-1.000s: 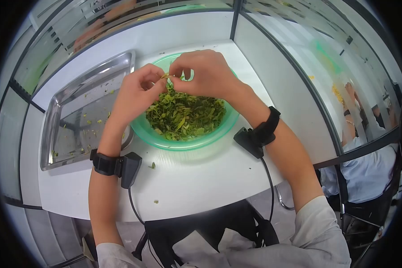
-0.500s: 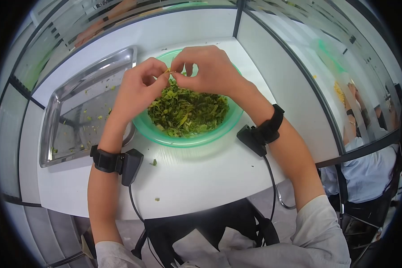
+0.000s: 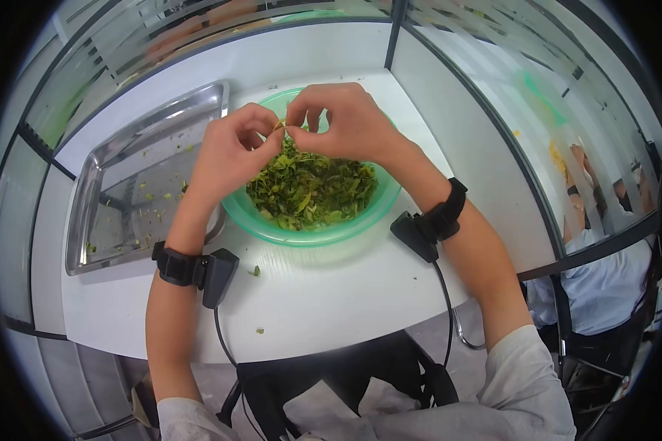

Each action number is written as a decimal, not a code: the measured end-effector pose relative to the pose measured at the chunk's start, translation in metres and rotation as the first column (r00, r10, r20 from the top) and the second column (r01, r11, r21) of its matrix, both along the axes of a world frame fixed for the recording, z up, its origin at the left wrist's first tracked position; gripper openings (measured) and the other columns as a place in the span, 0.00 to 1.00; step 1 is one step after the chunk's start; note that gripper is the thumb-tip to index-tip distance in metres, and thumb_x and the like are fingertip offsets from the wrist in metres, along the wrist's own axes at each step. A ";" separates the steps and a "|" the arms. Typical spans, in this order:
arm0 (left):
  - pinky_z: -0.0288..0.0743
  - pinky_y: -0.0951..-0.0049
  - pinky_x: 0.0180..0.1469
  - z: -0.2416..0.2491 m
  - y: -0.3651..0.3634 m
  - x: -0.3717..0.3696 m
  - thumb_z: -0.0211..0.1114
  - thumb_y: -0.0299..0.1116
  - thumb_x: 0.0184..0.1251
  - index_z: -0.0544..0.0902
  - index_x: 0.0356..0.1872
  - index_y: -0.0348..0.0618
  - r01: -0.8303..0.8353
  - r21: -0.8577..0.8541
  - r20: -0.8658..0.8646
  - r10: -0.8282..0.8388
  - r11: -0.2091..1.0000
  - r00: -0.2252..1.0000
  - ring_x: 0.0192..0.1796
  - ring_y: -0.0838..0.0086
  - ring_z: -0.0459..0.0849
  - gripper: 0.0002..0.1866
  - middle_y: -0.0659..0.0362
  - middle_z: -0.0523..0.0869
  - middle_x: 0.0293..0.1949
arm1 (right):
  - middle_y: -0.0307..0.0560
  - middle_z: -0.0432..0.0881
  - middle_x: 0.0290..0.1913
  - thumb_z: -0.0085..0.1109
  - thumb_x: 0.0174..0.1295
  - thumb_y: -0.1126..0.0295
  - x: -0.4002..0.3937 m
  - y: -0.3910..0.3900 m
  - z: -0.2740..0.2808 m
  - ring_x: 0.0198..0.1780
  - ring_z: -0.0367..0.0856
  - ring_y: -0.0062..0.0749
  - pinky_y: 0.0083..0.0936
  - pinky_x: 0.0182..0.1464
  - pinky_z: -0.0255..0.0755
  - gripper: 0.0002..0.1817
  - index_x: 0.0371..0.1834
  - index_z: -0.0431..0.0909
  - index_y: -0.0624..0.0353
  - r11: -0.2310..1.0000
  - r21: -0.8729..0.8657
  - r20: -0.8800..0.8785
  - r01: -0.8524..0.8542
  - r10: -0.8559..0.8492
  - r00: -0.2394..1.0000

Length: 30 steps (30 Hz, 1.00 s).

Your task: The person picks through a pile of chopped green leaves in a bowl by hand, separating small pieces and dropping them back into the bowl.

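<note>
My left hand (image 3: 235,151) and my right hand (image 3: 342,121) meet at the fingertips above the back left part of a green plastic bowl (image 3: 301,237). Both pinch a small yellowish leaf piece (image 3: 280,125) between thumb and index finger; it is too small to make out its full shape. Chopped-looking green leaves (image 3: 312,187) fill the bowl beneath, some darker, some yellowish. The hands hide part of the bowl's back and left rim.
Left of the bowl lies a rectangular metal tray (image 3: 99,195) with scattered leaf bits. A few scraps (image 3: 254,271) lie on the white table (image 3: 331,294). Low partitions (image 3: 463,140) border the back and right. Beyond the right one sits another person (image 3: 603,283). Cables (image 3: 449,316) hang from my wrist devices.
The view has shifted slightly, so the bowl and hands appear a little lower. My fingertips remain together on the small leaf piece, with slight finger movement.
</note>
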<state>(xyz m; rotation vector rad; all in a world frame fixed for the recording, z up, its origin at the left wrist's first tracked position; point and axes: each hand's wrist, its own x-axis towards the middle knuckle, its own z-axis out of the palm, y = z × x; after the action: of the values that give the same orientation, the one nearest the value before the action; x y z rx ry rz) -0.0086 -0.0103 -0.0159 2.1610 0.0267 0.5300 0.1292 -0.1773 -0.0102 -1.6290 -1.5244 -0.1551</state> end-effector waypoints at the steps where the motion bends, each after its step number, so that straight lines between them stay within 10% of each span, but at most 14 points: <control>1: 0.71 0.83 0.31 0.000 -0.001 0.000 0.66 0.26 0.69 0.81 0.41 0.39 -0.001 0.007 0.006 0.001 1.000 1.000 0.27 0.87 0.79 0.04 0.68 0.84 0.27 | 0.34 0.87 0.32 0.71 0.54 0.69 0.000 0.000 0.000 0.30 0.84 0.21 0.21 0.30 0.72 0.06 0.34 0.85 0.54 1.000 -0.003 -0.023 -0.003 0.003 1.000; 30: 0.69 0.85 0.31 -0.001 -0.002 -0.001 0.69 0.25 0.66 0.81 0.41 0.40 0.019 -0.004 0.083 -0.019 1.000 0.996 0.28 0.89 0.78 0.06 0.69 0.84 0.26 | 0.33 0.86 0.28 0.71 0.56 0.67 0.001 -0.003 0.004 0.31 0.83 0.14 0.16 0.30 0.70 0.07 0.35 0.85 0.55 0.996 -0.080 -0.160 -0.043 0.030 0.987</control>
<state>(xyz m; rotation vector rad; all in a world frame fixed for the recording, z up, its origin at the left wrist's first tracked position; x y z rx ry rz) -0.0099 -0.0123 -0.0174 2.1311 -0.0379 0.6077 0.1299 -0.1798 -0.0060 -1.6366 -1.4536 0.0582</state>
